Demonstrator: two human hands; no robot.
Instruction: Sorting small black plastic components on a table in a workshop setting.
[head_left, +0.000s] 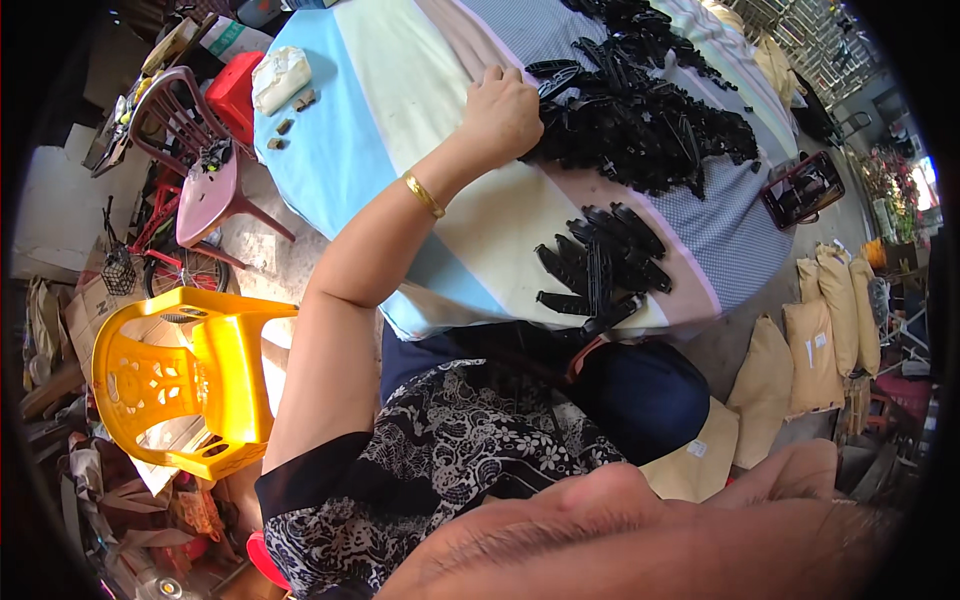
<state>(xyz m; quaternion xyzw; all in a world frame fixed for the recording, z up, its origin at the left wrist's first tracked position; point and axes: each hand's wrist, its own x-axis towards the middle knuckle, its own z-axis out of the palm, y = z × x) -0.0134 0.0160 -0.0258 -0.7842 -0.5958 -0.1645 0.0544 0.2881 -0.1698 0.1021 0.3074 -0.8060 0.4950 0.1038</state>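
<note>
My left hand (pixel 497 110) is out over the table (pixel 340 150), fingers curled tight, knuckles up, touching the edge of the big pile (pixel 640 120) of black plastic parts. Looks like it grips one part (pixel 555 72), can't tell for sure. Small batch (pixel 600 265) lies near table edge, apart from hand. R hand not visible.

Plastic parts (pixel 640 120) on table (pixel 360 110)
</note>
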